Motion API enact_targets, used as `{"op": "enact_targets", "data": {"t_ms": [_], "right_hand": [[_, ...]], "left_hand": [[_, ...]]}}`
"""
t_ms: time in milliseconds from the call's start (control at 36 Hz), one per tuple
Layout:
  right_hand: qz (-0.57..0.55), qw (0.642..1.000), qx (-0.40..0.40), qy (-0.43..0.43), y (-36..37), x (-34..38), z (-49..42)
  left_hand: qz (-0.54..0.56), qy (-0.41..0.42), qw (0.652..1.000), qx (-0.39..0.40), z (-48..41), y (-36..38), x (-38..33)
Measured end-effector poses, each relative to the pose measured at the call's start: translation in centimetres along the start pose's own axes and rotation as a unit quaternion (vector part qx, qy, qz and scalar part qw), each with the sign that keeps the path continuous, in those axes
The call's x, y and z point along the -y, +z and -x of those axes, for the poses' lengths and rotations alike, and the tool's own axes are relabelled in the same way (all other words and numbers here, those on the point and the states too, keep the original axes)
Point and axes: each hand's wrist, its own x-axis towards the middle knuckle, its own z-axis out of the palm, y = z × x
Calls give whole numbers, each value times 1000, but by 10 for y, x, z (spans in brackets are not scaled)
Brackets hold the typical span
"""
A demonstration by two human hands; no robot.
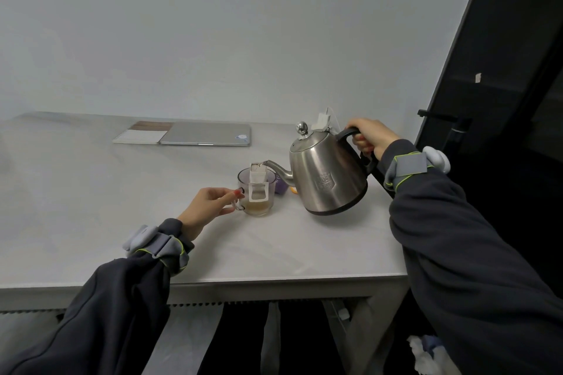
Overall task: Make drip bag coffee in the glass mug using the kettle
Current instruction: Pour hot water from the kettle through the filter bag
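1 kettle (327, 179) gripped by R hand (370, 137) fingers; 1 glass mug (259, 207), 1 drip bag (258, 189), L hand (207, 204) fingers pinch handle (238, 206).

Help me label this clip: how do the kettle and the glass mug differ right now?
The kettle is opaque steel; the glass mug is clear, showing pale liquid. The kettle is tilted, spout over the drip bag; the mug stands upright on the table. Shared: each handle is held, the kettle's by the right hand, the mug's by the left hand.

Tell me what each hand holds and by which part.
The right hand grips the kettle by its black handle; the left hand holds the glass mug by its handle.
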Motion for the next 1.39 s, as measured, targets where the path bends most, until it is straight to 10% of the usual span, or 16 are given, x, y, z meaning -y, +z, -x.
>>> {"op": "enact_targets", "data": {"t_ms": [1389], "right_hand": [[-82, 996, 13, 27, 1, -30, -2]], "left_hand": [[28, -11, 996, -80, -17, 19, 8]]}}
